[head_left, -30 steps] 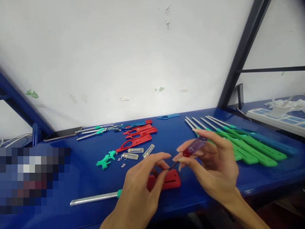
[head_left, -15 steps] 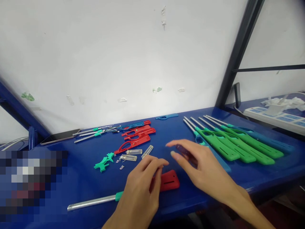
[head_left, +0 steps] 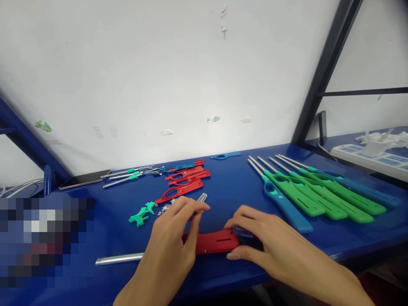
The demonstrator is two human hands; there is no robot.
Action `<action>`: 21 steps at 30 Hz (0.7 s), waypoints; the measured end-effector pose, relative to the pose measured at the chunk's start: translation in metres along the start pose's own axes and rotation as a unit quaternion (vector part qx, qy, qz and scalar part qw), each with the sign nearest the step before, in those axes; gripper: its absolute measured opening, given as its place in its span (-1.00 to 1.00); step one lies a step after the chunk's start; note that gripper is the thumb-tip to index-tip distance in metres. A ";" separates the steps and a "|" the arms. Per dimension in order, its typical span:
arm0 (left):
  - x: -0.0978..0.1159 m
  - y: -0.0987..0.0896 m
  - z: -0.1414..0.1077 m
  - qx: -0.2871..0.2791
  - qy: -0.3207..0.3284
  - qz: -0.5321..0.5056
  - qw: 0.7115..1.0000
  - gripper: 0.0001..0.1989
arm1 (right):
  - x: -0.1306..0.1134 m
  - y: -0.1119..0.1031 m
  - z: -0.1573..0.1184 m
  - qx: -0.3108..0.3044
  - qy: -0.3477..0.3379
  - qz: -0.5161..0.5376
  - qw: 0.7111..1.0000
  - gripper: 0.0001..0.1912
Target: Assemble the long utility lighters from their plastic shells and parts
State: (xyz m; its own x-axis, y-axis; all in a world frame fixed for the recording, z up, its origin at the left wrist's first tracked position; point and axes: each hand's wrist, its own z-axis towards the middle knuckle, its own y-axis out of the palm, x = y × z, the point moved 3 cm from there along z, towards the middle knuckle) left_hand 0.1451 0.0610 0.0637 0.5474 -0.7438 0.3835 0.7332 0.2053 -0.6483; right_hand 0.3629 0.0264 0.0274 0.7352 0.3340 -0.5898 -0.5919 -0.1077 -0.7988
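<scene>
A red lighter body with a long metal tube lies near the table's front edge. My left hand is closed around its middle, thumb and fingers pinched over it, hiding the part between handle and tube. At the handle's right end, my right hand curls around a dark, see-through object, which meets the end of the handle. Just behind my left hand, clear parts are partly hidden by its fingers. Green trigger pieces lie to the left of them.
Finished-looking green lighters and a blue lighter lie on the right of the blue table. Red half shells, metal tubes with wires and a phone are further back. A power strip sits at the far right.
My right hand has come down and left, bringing the dark object against the handle's end. My left hand and the lighter have shifted slightly left, and the tube is now more level.
</scene>
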 end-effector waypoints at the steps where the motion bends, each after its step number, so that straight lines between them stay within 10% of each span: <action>1: -0.001 0.000 0.000 -0.001 -0.002 -0.002 1.000 -0.71 | -0.001 -0.001 0.000 0.002 -0.003 0.012 1.000 -0.72; 12: -0.006 0.015 -0.005 -0.101 -0.069 -0.019 0.992 -0.63 | -0.015 -0.002 0.008 0.061 -0.037 0.099 0.993 -0.77; 21: -0.002 0.017 -0.007 -0.027 -0.039 0.077 0.996 -0.57 | -0.014 0.008 0.002 0.083 0.013 0.127 0.988 -0.67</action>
State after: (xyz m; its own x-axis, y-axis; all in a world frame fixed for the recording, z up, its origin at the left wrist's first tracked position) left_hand 0.1533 0.0609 0.0474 0.6833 -0.6535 0.3257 0.6166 0.2776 -0.7367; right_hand 0.3473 0.0231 0.0294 0.5625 0.2908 -0.7740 -0.8033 -0.0294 -0.5948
